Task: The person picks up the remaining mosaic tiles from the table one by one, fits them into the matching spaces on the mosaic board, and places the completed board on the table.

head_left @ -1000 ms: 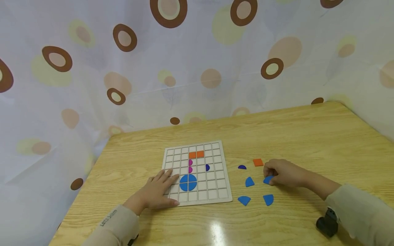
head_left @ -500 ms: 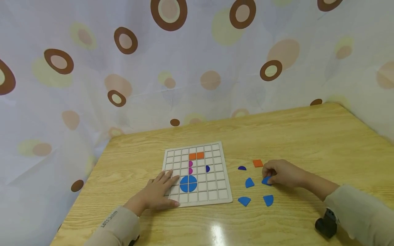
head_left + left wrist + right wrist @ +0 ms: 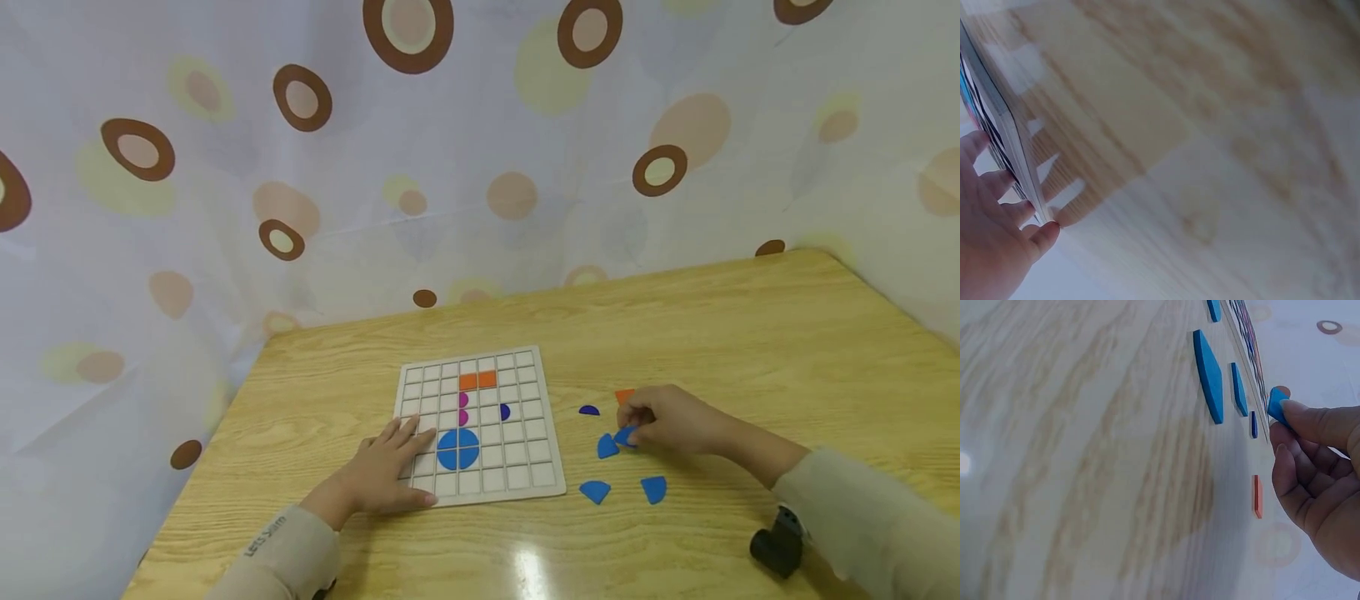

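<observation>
Blue piece (image 3: 623,437) pinched, left sleeve (image 3: 281,557) reading perhaps "Lets Slam".

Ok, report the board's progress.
Seemingly done: on the board, two orange squares, two pink semicircles, one navy semicircle, a four-piece blue circle. The right hand pinches a blue wedge. Apparently left: three loose wedges, another navy piece and an orange piece on the table.

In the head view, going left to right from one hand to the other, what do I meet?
Left hand → blue four-piece circle on the board → seated dark-blue half-circle → loose dark-blue half-circle → right hand, pinching a blue quarter piece.
</observation>
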A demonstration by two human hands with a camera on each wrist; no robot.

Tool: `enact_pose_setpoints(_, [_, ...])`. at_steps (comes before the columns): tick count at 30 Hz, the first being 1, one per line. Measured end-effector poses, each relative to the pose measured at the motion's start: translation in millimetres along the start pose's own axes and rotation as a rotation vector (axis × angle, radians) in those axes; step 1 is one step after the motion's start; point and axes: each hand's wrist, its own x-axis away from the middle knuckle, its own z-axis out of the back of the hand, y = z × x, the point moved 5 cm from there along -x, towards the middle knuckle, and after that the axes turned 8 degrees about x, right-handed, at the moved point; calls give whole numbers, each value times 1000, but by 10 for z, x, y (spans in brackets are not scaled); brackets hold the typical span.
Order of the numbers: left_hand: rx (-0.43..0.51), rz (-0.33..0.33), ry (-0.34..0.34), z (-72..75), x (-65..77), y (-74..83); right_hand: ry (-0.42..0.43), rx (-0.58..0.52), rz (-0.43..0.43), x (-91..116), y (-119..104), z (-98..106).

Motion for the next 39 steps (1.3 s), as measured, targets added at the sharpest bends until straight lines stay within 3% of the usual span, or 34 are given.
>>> enact_pose_setpoints(14, [0,1,0,5,13,-8,32,-92,-2,-182,-162,-56])
enact_pose_setpoints(27, [-5,4,4,-1,8,-27,0,-192,36,-392,-314,-159])
enact_pose_setpoints(39, [-5,0,2,-28,-7,-36,-9,-149,47,-543,-418,-202])
